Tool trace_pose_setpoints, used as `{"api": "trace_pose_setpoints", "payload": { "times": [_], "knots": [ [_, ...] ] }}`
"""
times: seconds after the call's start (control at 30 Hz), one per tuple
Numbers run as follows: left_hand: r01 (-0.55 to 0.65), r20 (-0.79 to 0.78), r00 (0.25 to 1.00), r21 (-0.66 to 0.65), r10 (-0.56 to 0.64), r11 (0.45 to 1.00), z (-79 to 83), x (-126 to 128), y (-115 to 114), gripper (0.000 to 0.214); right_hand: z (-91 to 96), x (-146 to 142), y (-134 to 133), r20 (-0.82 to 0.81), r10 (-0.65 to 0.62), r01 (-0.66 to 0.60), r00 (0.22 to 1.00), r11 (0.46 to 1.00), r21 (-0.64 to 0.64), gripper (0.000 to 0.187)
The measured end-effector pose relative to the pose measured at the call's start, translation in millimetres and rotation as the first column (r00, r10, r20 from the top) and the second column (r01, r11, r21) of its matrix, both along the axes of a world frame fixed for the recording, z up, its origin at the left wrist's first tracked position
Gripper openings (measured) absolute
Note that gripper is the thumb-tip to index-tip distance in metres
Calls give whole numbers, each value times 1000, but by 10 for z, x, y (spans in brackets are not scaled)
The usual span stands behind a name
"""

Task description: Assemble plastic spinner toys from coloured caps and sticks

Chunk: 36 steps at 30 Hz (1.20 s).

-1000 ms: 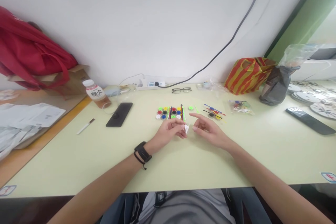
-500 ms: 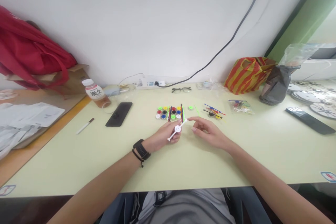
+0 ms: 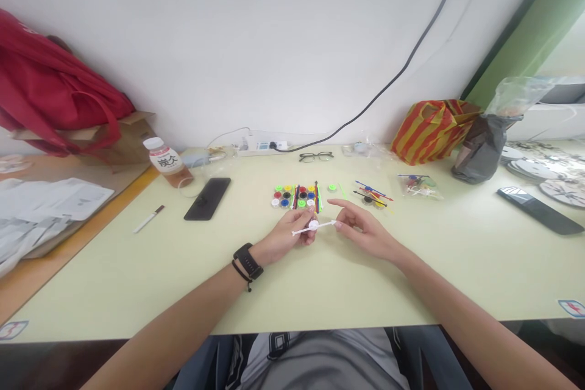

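Note:
My left hand [image 3: 292,230], wearing a black watch at the wrist, grips a white arrow spinner [image 3: 313,226] by its round hub. The white arrow lies nearly level, its head pointing right. At that tip is my right hand [image 3: 363,228], thumb close to or touching the arrowhead; fingers are curled apart with the index stretched out, holding nothing. Just beyond my hands sit rows of coloured round bases [image 3: 287,196] with several coloured arrows [image 3: 318,195] laid between them. A single green base [image 3: 332,187] and more loose arrows [image 3: 372,192] lie to the right.
A black phone [image 3: 207,198], a marker [image 3: 149,219] and a drink bottle [image 3: 165,161] are on the left. Behind are glasses [image 3: 316,156] and a power strip [image 3: 260,145]. To the right lie a bag of parts [image 3: 418,184], a striped bag [image 3: 432,133] and a dark case [image 3: 539,209].
The white arrow has turned clockwise on its hub, from slanting up to the right to almost level. My right hand's fingers shifted slightly; my left hand keeps its grip.

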<state>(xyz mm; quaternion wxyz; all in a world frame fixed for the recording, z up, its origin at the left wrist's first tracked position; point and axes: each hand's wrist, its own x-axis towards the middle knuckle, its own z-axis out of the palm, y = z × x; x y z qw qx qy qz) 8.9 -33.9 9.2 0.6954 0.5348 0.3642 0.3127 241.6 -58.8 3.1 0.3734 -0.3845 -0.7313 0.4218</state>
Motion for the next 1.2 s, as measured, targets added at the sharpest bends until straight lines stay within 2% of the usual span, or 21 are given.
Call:
{"api": "trace_pose_setpoints", "payload": {
  "times": [0.3,0.53,0.7,0.97,1.2],
  "knots": [
    [-22,7,1000,-17,22,1000,2,-31,1,50,-38,11,21,-3,8,-8,1000,1000,-20,45],
    [-77,35,996,-45,78,996,-63,-19,44,52,-45,21,26,-4,4,-5,1000,1000,-25,42],
    [-32,30,999,-43,34,999,-57,-14,42,42,-21,15,12,-7,-8,8,1000,1000,-26,41],
    [-25,49,998,-35,27,999,-20,-12,25,37,-24,35,16,-11,14,-14,1000,1000,-12,54],
    [-126,44,991,-11,126,992,-43,-10,48,38,-21,36,6,-46,12,-15,999,999,-52,56]
  ]
}}
